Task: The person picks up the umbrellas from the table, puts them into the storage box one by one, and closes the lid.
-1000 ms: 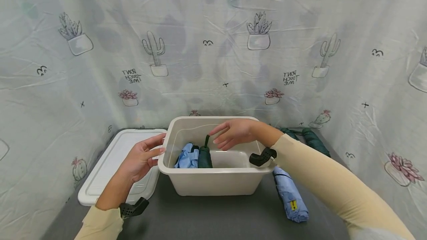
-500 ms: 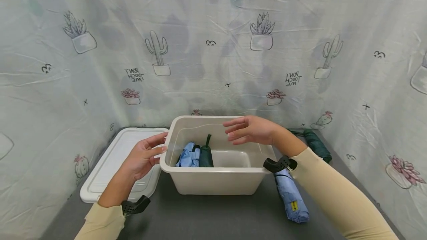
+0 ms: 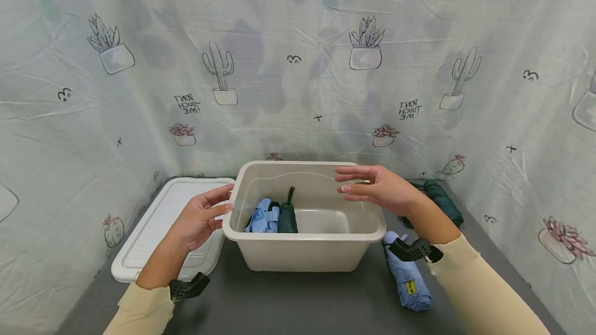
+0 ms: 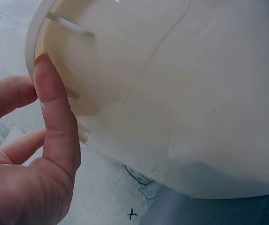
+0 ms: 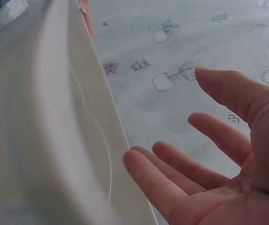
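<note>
Storage bin [image 3: 302, 252]: beige plastic, open-topped, standing on the grey tabletop [image 3: 298, 304] at centre. Contents: one light-blue folded umbrella [image 3: 263, 218] and one dark-green folded umbrella [image 3: 287, 216], side by side against the bin's left wall.

Left hand [image 3: 197, 218]: at the bin's left rim, fingers loosely extended, thumb tip touching the rim edge [image 4: 45, 61]; whether it grips or merely steadies is hard to tell. Position unchanged over the last second.

Right hand [image 3: 379, 187]: empty, fingers spread apart and straight, hovering above the bin's right rim. A second ago it was lower, over the green umbrella inside; it has since lifted and drawn rightward, leaving that umbrella deposited.

Outside the bin, right side: another light-blue umbrella [image 3: 407, 278] lying just beside the bin wall; a dark-green umbrella [image 3: 442, 198] farther back, near the withdrawing right hand.

Lid [image 3: 153, 231]: white, lying flat left of the bin.

Backdrop: cactus-print cloth [image 3: 298, 66].
</note>
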The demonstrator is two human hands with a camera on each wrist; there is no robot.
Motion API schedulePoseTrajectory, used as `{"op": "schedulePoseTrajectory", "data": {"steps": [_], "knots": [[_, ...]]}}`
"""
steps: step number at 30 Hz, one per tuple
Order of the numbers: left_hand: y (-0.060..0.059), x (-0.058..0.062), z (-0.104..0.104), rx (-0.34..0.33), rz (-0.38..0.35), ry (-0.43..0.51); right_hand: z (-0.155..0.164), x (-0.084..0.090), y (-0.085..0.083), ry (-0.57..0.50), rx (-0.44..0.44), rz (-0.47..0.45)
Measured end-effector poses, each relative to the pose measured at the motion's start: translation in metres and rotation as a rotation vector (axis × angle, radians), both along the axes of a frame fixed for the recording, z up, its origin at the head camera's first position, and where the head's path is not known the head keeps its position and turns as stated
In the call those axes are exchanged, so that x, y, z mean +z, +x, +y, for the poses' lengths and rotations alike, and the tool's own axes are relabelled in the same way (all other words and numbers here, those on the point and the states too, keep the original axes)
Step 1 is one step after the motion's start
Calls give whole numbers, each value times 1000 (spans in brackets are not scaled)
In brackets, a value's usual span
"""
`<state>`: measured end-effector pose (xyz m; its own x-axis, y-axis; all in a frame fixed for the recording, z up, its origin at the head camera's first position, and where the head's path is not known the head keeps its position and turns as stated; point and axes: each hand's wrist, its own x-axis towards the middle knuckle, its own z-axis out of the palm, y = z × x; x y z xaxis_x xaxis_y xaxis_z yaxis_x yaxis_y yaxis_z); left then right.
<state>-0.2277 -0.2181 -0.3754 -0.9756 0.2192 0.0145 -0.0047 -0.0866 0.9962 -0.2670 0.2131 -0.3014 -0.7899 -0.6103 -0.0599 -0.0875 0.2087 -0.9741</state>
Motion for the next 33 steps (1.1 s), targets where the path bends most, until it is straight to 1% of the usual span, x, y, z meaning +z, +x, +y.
{"op": "schedulePoseTrajectory", "data": {"steps": [11,17,21,25,30,33], "knots": [[-2,-1,-2,5,0,-4,24,-14,23,-22,-194,120],[-3,-2,-3,13,-11,-11,35,-22,36,-62,-302,209],[-3,-3,-3,7,-14,-6,41,-27,43,-104,-372,244],[-3,-2,-2,-8,-9,6,47,-32,50,-160,-389,257],[-4,0,-2,-2,-15,13,57,-43,56,-253,-417,293],[-4,1,-2,-5,-19,20,64,-53,60,-251,-459,317]]}}
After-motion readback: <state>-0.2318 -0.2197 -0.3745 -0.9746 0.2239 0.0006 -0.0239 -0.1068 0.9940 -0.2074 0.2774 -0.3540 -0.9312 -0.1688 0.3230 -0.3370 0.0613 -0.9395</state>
